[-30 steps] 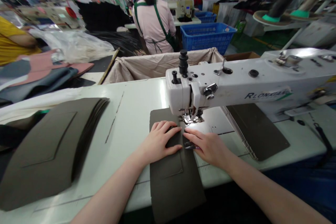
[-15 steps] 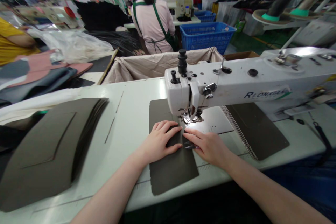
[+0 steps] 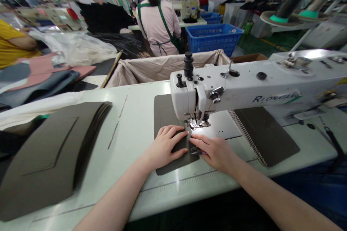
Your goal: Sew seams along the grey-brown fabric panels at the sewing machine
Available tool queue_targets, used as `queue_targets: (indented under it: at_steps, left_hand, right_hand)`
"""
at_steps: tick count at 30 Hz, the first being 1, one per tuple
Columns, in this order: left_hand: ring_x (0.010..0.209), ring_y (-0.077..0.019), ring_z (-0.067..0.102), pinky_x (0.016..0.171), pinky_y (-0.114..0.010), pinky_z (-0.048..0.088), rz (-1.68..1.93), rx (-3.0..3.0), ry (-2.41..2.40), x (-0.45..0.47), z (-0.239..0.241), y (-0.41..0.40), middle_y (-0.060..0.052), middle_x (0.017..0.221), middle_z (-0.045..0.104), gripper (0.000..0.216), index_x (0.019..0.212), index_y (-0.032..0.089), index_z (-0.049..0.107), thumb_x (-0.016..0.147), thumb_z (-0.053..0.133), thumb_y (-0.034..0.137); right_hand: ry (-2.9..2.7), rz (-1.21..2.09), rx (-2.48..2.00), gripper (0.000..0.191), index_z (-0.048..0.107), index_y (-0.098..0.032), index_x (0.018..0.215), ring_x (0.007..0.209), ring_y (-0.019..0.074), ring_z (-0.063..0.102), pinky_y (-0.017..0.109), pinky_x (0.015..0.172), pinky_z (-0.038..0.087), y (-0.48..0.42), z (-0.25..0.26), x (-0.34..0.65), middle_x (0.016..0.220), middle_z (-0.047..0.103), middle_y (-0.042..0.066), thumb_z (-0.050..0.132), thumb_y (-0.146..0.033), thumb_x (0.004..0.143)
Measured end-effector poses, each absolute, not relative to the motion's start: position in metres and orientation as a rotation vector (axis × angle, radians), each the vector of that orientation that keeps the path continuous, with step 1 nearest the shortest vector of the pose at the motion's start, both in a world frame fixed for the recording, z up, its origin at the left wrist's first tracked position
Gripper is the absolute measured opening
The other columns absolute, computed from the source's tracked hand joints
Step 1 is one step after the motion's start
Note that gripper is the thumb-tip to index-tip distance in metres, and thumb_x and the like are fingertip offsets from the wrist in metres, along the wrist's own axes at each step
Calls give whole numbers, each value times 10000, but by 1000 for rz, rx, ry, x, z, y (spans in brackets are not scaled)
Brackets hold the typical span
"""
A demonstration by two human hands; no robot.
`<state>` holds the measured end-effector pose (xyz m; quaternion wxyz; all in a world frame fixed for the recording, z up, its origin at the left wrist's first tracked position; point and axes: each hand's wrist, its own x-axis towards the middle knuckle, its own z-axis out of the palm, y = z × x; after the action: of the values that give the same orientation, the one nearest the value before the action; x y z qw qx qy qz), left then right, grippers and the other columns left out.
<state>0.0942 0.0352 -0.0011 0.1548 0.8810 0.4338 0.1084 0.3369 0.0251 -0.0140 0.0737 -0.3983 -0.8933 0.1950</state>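
Note:
A dark olive-grey panel (image 3: pixel 163 111) lies on the table with its right edge at the presser foot (image 3: pixel 199 124) of a white sewing machine (image 3: pixel 230 88). My left hand (image 3: pixel 166 143) rests flat on this panel, fingers spread, just left of the foot. Close to the panel's right edge, my right hand (image 3: pixel 215 151) has its fingertips just in front of the foot. Small thread snips (image 3: pixel 195 151) are tucked in its curled fingers, the blades pointing left. Part of the panel is hidden under my left hand and the machine head.
A stack of similar panels (image 3: pixel 51 144) lies at the left. Another pile (image 3: pixel 267 133) sits under the machine arm at the right. Behind the table stands a cloth-lined bin (image 3: pixel 151 66). Beyond it are a co-worker (image 3: pixel 159 25) and a blue basket (image 3: pixel 214 38).
The panel has slid forward, away from me, under the presser foot; its near edge is now much closer to my hands. Both hands stay in almost the same place.

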Motion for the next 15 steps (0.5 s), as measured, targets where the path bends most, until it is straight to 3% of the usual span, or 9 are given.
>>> queue_targets:
  at_steps: [15]
  left_hand:
    - [1218,-276,445,1034,-467,366,342,2523,1277,94,-6,36,-77,1325,511,468,1347,291,484,895,551,394]
  right_hand:
    - [-2670,597,-1184,606,418,-261,1397,1089,216,593,349,894,484,24,-15,338,1474,421,25,475,-137,806]
